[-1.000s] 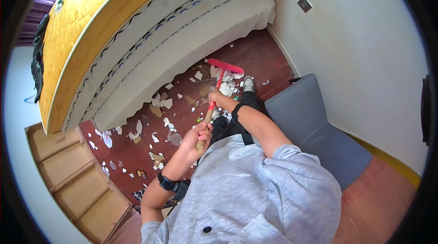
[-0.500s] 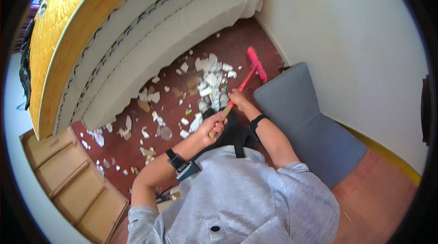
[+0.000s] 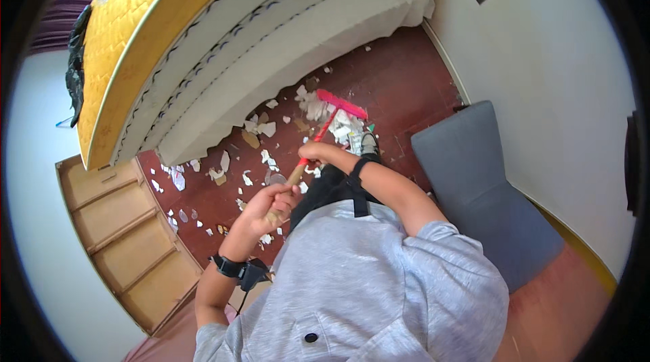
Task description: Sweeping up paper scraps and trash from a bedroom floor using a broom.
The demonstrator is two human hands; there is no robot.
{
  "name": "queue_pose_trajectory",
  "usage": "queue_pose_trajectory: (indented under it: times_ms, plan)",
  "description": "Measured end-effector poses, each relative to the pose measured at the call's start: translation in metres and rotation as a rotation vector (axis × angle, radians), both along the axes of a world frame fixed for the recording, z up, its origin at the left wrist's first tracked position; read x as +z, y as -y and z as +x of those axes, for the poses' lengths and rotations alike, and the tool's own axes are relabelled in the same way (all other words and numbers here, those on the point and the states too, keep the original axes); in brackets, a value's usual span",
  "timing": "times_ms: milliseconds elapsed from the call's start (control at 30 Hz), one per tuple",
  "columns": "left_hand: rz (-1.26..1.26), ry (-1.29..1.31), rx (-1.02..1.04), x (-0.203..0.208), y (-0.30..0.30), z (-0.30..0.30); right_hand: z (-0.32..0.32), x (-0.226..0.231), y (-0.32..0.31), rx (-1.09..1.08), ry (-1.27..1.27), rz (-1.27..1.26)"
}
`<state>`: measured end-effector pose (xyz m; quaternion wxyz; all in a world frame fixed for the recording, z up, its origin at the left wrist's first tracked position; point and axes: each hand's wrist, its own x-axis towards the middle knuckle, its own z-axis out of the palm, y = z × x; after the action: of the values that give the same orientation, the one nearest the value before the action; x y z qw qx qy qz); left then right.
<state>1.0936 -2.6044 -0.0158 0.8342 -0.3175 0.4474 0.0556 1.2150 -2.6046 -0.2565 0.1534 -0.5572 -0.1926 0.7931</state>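
Over red floor (image 3: pixel 399 71) — pink-headed broom (image 3: pixel 326 128)

room right of broom head (image 3: pixel 342 103) meets grey cushion (image 3: pixel 467 172)

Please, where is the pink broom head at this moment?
In the head view, the pink broom head is above and slightly right of centre, among white scraps, beyond a shoe.

downward head view, rim unclear
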Motion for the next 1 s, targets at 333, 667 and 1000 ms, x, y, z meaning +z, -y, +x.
queue_pose_trajectory:
  times_ms: [333,667,1000]
  plan:
    - [0.158,0.138,-0.155,-0.072,-0.043,-0.079,-0.014,-0.015,-0.021,-0.335,0.280,0.066]
    - [-0.096,0.069,0.402,-0.099,-0.085,-0.356,-0.296,-0.134,-0.126,0.640,0.329,0.186]
    - [0.123,-0.043,0.421,-0.004,-0.029,-0.472,-0.487,-0.027,-0.110,0.846,0.066,0.606]
